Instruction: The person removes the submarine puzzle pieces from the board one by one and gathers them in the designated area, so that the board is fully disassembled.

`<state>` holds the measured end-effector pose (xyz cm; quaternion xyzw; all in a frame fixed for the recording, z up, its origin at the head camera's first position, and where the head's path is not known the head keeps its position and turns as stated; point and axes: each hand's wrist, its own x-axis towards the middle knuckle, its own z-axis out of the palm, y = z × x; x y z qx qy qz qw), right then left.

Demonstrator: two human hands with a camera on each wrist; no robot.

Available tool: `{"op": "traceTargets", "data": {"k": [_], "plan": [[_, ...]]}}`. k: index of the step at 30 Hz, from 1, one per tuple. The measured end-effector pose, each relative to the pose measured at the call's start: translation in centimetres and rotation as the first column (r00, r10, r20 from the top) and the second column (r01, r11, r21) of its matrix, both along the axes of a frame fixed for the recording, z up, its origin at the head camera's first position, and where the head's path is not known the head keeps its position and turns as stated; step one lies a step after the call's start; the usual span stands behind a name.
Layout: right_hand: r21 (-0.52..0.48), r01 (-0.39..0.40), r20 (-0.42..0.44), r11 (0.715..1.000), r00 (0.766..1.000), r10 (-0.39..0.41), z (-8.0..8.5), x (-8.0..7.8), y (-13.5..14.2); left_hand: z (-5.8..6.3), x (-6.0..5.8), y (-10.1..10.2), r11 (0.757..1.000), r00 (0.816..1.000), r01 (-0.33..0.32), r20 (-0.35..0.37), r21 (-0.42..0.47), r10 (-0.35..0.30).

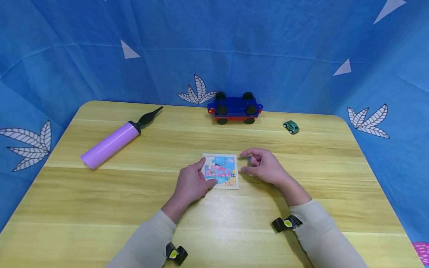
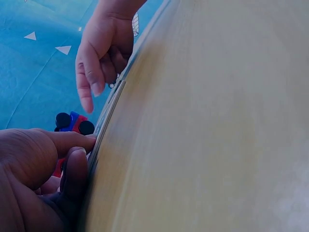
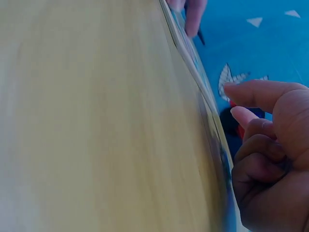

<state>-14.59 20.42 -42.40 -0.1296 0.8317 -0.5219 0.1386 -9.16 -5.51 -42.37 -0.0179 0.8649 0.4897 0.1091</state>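
A small square jigsaw puzzle [image 1: 220,170] in a pale frame lies flat on the table, its picture pink and blue, with a bare patch at the upper left. My left hand [image 1: 192,181] holds the puzzle at its left side, thumb over the lower left and index finger by the upper left corner. To the right of the frame is my right hand [image 1: 264,165], index finger and thumb spread apart and the other fingers curled in. A small blue piece [image 1: 249,160] shows between its fingers, partly hidden; I cannot tell whether the hand touches it.
Toward the back stands a blue and red toy vehicle [image 1: 236,108] with black wheels, with a small green toy car [image 1: 291,127] to its right. A purple hand pump [image 1: 114,143] with a black nozzle lies at the left. Behind the wooden table [image 1: 134,208] hangs a blue cloth [image 1: 268,37].
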Motion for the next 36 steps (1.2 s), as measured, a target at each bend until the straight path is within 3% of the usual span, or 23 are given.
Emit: {"op": "traceTargets", "data": {"k": [18,36], "plan": [[0.016,0.056,-0.051,0.998,0.997,-0.055,0.1,0.3,-5.1,-0.3,-0.1,-0.1,1.000,1.000,0.019,-0.024,-0.001,-0.019],[0.048,0.088,-0.036,0.995,0.996,-0.086,-0.5,0.3,-6.0,-0.2,-0.2,-0.1,1.000,0.999,0.028,-0.015,-0.002,-0.028]]}}
